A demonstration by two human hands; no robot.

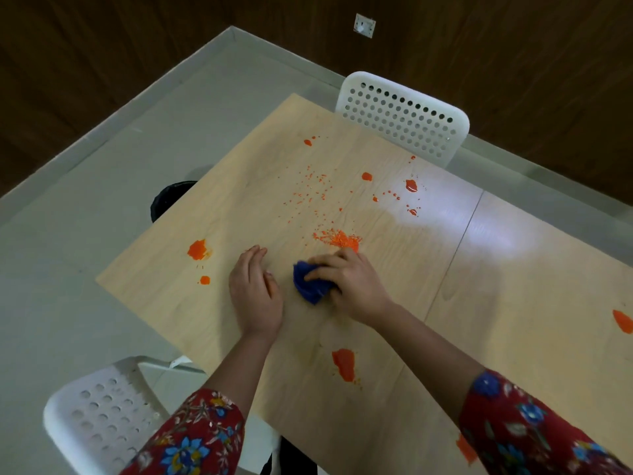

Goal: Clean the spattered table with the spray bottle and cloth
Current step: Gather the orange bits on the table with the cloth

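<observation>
A light wooden table (376, 310) is spattered with orange blobs and crumbs. My right hand (352, 286) presses a crumpled blue cloth (310, 284) onto the table, just below a heap of orange crumbs (340, 238). Beside the cloth on its left, my left hand (255, 296) lies flat on the wood, fingers together, holding nothing. Larger orange blobs sit at the left (197, 250), near me (344, 364) and at the right edge (621, 320). No spray bottle is in view.
A white perforated chair (404, 114) stands at the table's far side and another (102, 416) at the near left. A black bin (168, 198) sits on the grey floor by the table's left edge. Dark wood walls lie beyond.
</observation>
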